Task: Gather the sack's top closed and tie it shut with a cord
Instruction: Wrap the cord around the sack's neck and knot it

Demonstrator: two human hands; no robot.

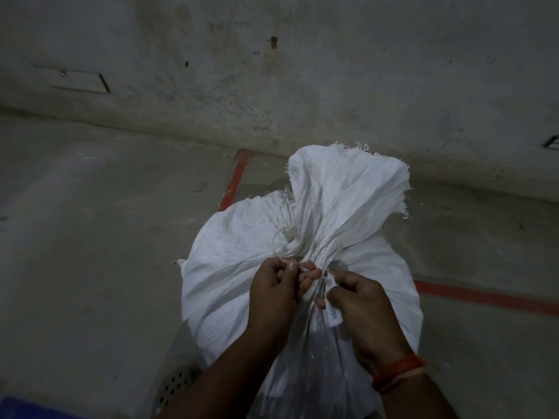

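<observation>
We have the sack (302, 267) on the floor with its top already bunched, our left hand (273, 293) pinching the cord (282, 246) and our right hand (360, 303) gripping the neck, the knot apparently unfinished.

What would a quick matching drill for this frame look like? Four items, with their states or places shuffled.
Column 1:
1. sack
2. cord
3. left hand
4. right hand

Column 2:
A. thin and pale, looping beside the gathered neck
B. wears an orange band at the wrist, fingers curled at the sack's neck
C. white woven, top bunched with a frayed edge
D. pinches the cord between thumb and fingers

Pairs: 1-C, 2-A, 3-D, 4-B
</observation>
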